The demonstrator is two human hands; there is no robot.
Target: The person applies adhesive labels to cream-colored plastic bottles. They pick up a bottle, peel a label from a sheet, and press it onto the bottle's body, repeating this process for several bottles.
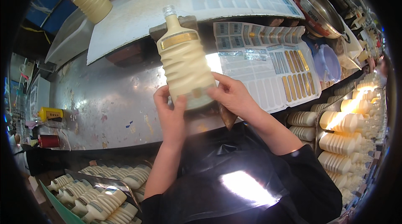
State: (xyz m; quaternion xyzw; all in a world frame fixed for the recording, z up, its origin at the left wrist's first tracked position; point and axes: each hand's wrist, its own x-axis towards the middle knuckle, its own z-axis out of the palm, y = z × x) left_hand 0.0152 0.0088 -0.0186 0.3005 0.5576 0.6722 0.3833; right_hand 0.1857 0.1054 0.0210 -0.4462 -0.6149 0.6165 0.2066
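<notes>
A cream bottle (186, 67) with wavy ribs and a clear threaded neck lies in front of me, its neck pointing away. A gold strip label (179, 39) runs across its shoulder. Near the base sits a blue-grey label (197, 93). My left hand (169, 104) grips the lower left side, thumb on the front near that label. My right hand (232, 94) holds the lower right side, its thumb by the label's right end. Both hands are closed on the bottle. Beneath it, a brown rest (227, 117) shows in part; the rest of it is hidden.
Right of the bottle lies a sheet of gold and blue-grey labels (259, 86). Another label sheet (247, 0) is on the raised white board (146, 6). A purple bucket (328, 63) and metal pan (316, 8) stand right. Racks of cream bottles (341, 140) flank the metal table (100, 111).
</notes>
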